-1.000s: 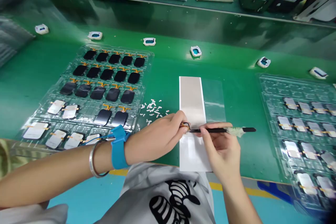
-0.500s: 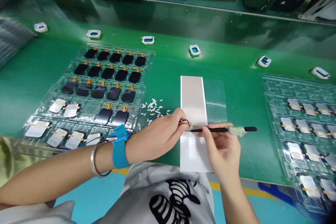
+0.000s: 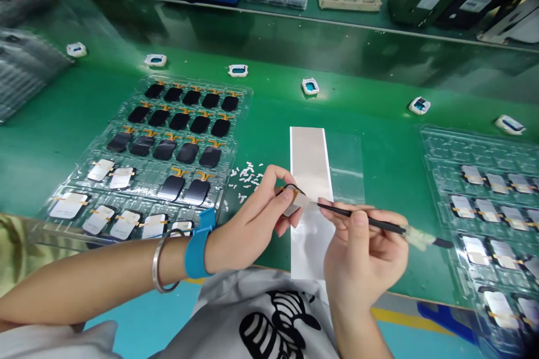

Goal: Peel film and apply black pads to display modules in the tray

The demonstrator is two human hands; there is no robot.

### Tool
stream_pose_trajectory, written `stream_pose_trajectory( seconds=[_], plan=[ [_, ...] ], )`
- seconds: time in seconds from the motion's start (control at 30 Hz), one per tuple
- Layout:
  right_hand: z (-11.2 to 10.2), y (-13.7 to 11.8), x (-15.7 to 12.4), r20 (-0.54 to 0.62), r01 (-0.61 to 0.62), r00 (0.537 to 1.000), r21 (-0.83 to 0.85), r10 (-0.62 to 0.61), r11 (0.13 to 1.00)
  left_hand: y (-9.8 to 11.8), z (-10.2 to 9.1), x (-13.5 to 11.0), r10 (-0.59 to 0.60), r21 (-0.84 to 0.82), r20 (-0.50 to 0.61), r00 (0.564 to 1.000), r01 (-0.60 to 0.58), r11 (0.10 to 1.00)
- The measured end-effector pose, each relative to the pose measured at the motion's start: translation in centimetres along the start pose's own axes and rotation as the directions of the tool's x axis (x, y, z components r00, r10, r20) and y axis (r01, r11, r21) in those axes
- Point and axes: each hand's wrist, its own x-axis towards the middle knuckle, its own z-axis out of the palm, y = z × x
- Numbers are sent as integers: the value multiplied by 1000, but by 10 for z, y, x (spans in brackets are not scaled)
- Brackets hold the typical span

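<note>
My left hand [image 3: 261, 221] pinches a small display screen [image 3: 289, 208] by its edges, its pale back and a bit of orange flex cable showing. My right hand [image 3: 366, 255] grips slim black tweezers [image 3: 362, 219] with pale tape wrapped near the rear end. Their tip touches or nearly touches a small beige piece [image 3: 302, 200] at the screen's edge; whether it is stuck there I cannot tell. Below both hands lies a long sheet [image 3: 309, 157], beige in its upper part and white lower down, with a clear film [image 3: 347, 165] beside it.
At left, a clear tray [image 3: 242, 140] holds black screens and white-backed ones. Another tray [image 3: 442, 146] with pale-backed screens stands at right. Small white scraps [image 3: 248, 174] lie left of the sheet. Several white watch cases [image 3: 310, 87] line the back, below a shelf [image 3: 278, 8].
The screen in my left hand has tilted up, so its back shows. My right hand has moved right and nearer me, with the tweezers now slanting down to the right.
</note>
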Motion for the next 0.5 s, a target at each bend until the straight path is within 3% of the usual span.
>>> stream_pose_trajectory(
  seconds=[0.17, 0.5],
  plan=[
    [17, 4, -13, -18, 48, 999, 27, -47, 998, -1, 5, -4, 39, -112, 11, 999, -38, 993],
    [16, 9, -8, 8, 164, 986, 79, -166, 983, -4, 6, -1, 111, -91, 2, 994, -111, 990]
  ],
)
